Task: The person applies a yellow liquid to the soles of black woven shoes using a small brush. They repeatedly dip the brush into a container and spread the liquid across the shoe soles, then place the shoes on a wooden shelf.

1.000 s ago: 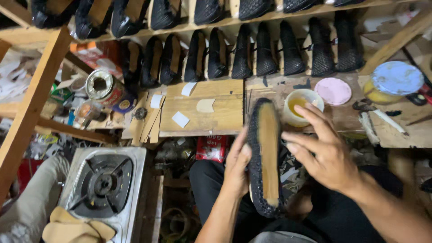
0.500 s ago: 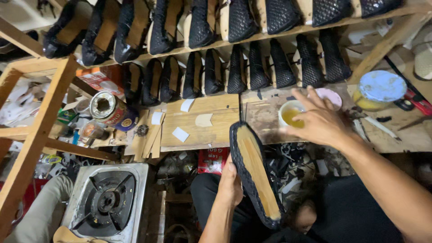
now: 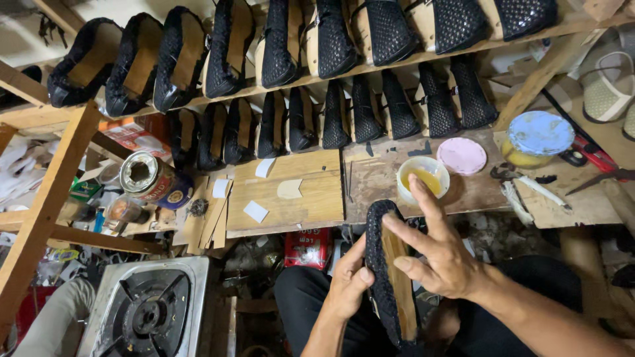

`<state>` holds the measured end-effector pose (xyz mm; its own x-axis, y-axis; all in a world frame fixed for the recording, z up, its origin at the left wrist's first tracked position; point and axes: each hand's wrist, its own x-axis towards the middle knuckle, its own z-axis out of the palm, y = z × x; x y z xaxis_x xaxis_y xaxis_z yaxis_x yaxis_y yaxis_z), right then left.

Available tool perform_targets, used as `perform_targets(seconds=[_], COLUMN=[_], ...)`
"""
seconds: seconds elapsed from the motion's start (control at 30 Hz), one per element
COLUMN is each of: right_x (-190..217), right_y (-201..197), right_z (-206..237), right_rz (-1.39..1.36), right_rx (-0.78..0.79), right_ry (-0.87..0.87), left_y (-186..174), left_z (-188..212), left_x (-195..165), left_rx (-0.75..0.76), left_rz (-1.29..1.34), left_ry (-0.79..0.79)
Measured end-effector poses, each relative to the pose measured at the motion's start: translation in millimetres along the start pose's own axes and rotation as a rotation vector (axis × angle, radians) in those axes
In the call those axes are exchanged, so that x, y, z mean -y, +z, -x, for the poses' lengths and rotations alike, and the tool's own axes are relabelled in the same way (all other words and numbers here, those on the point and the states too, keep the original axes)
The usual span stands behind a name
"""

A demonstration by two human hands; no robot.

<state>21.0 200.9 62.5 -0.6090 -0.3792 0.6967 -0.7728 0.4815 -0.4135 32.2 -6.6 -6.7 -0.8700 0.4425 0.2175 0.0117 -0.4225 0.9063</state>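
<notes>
Left hand (image 3: 348, 281) clamped on black woven shoe (image 3: 383, 264); right hand (image 3: 440, 254), fingers spread, over its sole, near glue bowl (image 3: 423, 178) at bench's front edge

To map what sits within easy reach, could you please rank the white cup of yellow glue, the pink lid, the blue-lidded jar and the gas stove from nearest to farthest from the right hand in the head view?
From the right hand:
1. White cup of yellow glue, just beyond the fingertips.
2. Pink lid, behind the cup, slightly right.
3. Blue-lidded jar, far right on the bench.
4. Gas stove, bottom left.
</notes>
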Motion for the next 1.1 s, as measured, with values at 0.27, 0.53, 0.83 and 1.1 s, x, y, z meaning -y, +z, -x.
perform_targets(seconds=[0.27, 0.53, 0.83, 1.1], right_x=[7.2, 17.7, 32.1, 36.0], right_y=[6.9, 1.4, -0.8, -6.5], right_z=[-1.6, -4.9, -10.0, -17.7], right_rz=[0.221, 0.16, 0.132, 0.12], right_rx=[-0.104, -0.181, -0.238, -0.229], right_ry=[-0.082, 0.049, 0.05, 0.077], left_y=[0.0, -0.4, -3.8, -2.5], left_z=[6.2, 12.7, 13.9, 13.3], left_x=[1.3, 1.7, 16.3, 20.1], left_rx=[-0.008, -0.02, -0.045, -0.042], left_rz=[-0.032, -0.1, -0.249, -0.19], left_ry=[0.026, 0.041, 0.173, 0.191])
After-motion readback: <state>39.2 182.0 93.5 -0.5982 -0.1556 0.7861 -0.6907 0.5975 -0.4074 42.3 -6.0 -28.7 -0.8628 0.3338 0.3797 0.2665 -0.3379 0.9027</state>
